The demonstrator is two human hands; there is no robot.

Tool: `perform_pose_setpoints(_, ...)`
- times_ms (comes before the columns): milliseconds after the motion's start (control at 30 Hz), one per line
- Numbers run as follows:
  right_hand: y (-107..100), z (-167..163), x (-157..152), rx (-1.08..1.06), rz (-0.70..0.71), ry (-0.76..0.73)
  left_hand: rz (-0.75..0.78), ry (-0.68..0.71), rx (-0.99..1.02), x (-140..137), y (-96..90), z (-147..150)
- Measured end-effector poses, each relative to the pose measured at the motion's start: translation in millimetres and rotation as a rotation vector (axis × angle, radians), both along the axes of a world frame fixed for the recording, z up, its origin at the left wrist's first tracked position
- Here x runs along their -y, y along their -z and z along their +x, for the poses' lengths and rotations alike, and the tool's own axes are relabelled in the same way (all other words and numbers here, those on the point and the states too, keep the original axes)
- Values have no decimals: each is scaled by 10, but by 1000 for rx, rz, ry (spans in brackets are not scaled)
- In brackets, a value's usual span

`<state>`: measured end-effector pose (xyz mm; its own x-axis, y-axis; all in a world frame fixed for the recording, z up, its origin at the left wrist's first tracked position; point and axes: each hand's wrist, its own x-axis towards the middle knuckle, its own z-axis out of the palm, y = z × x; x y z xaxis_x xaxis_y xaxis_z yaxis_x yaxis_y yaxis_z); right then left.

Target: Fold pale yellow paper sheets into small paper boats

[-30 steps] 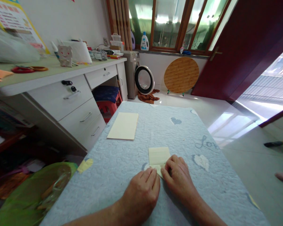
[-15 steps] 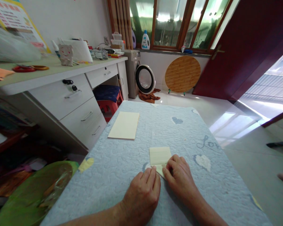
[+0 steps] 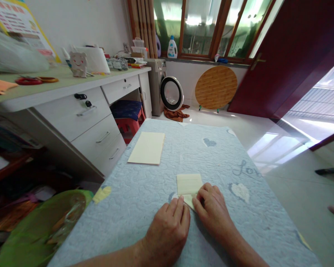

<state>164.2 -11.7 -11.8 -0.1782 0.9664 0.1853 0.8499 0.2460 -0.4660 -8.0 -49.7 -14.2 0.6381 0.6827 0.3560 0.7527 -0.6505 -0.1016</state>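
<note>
- Pale yellow folded paper (image 3: pixel 188 184) lies flat on the quilted blue table cover (image 3: pixel 144 193), near the table's close edge and a little right of its middle; faint crease lines run across its upper face.
- Both hands work at the near edge of that paper, side by side and almost touching each other.
- Left hand (image 3: pixel 167 231) rests knuckles-up on the cover, its fingers curled down, with the fingertips (image 3: pixel 179 202) pressing on the paper's lower left corner.
- Right hand (image 3: pixel 213 211) lies just beside it, fingers bent, pinching or pressing the turned-up flap at the paper's lower right; whether it truly grips the flap or only holds it down cannot be told.
- Neither hand is lifted off the table; both forearms come in from the bottom of the view.
- Further up the cover, well apart from the hands and to the left, sits a larger cream sheet (image 3: pixel 147 148), flat and untouched.
- Heart patterns (image 3: pixel 209 142) and a bit of lettering are printed on the cover.
- White desk with drawers (image 3: pixel 86 115) stands left of the table, with red scissors (image 3: pixel 26 80) on its top.
- Green plastic bag (image 3: pixel 39 226) sits at the lower left, beside the table's corner.
</note>
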Motion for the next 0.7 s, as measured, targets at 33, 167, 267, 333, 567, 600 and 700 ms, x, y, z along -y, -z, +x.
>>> perform_pose_setpoints(33,2,1,0,-2,2,-2,1,1,1,-3,-3,0)
perform_pose_setpoints(167,10,3,1,-8,2,-6,7,1,8,-2,-23,-2)
perform_pose_setpoints(267,7,1,3,-4,1,-6,3,-2,2,8,-29,-3)
perform_pose_setpoints(333,3,-2,6,-1,4,-3,-14,-3,-10,9,-29,-4)
perform_pose_setpoints(567,-8,-4,6,-8,-3,-4,-21,-5,12,-1,-33,-6)
perform_pose_setpoints(600,-8,-4,6,-8,-4,-5,-25,-5,14,1,-35,-6)
perform_pose_setpoints(700,-9,-2,4,-4,-9,-7,-42,-5,16,7,-39,-8)
